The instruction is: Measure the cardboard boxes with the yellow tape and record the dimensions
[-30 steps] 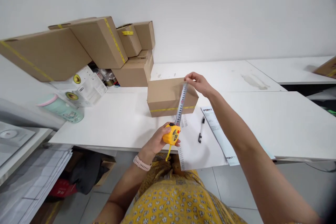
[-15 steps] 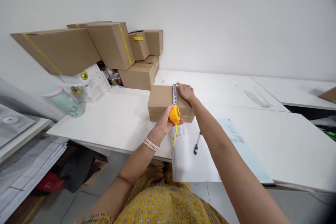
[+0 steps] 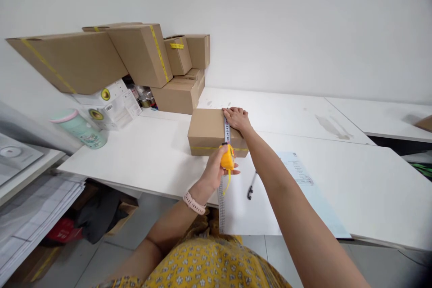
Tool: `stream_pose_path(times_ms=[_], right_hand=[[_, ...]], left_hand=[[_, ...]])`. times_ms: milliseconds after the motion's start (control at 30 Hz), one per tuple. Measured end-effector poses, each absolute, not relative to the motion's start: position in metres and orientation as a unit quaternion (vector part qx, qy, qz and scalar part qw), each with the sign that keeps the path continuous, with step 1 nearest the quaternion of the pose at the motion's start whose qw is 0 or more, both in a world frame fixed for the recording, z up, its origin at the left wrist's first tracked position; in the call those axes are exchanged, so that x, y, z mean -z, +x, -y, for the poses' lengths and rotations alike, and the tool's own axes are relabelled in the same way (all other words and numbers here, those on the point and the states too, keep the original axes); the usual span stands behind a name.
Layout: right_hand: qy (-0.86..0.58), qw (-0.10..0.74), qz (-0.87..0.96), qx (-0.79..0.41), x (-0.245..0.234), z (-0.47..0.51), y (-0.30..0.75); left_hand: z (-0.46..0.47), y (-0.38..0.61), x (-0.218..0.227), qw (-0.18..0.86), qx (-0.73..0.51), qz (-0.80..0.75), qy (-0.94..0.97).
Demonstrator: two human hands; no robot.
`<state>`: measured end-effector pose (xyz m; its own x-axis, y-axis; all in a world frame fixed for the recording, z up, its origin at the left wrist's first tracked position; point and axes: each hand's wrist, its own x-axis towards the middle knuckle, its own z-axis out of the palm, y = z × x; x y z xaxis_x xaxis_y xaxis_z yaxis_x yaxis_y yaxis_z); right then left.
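A closed cardboard box [image 3: 205, 126] lies on the white table in front of me, yellow tape along its near side. My left hand [image 3: 213, 167] is closed around a yellow tape measure [image 3: 227, 157] at the box's near edge, a yellow strap dangling from it. The marked blade [image 3: 227, 131] runs across the box top toward the far edge. There my right hand [image 3: 238, 119] rests on the box, thumb pressing the blade's end and fingers bent over the far side. Under my left hand lies the top of a spiral notebook [image 3: 239, 216].
A pen [image 3: 251, 186] lies on the notebook, beside a pale blue printed sheet [image 3: 313, 198]. Larger cardboard boxes [image 3: 135, 54] are stacked at the back left, above white cartons [image 3: 114, 110]. A mint tumbler [image 3: 81, 130] leans near the table's left end.
My left hand has drawn the tape measure nearer to me and slightly down, past the box's near edge, so more blade shows. My right hand's fingers have moved left over the blade's end.
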<state>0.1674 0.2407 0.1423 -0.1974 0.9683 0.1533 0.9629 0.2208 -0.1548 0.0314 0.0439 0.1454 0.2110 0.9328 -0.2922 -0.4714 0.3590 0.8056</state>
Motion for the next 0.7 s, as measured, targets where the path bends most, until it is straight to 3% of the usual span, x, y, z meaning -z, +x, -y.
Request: stream_pose_path(times_ms=[400, 533, 633, 700], right_hand=[[-0.622, 0.203, 0.754, -0.064, -0.135, -0.249, 0.169], [-0.622, 0.409, 0.658, -0.115, -0.139, -0.246, 0.180], [-0.599, 0.581, 0.541, -0.102, -0.134, -0.224, 0.202], [-0.593, 0.634, 0.481, -0.120, -0.122, -0.200, 0.219]], left_hand=[[-0.031, 0.031, -0.136, 0.723, -0.460, -0.396, 0.329], [-0.032, 0.018, -0.127, 0.690, -0.472, -0.400, 0.376], [-0.031, -0.007, -0.120, 0.594, -0.534, -0.424, 0.427], [-0.034, -0.030, -0.113, 0.514, -0.576, -0.458, 0.442]])
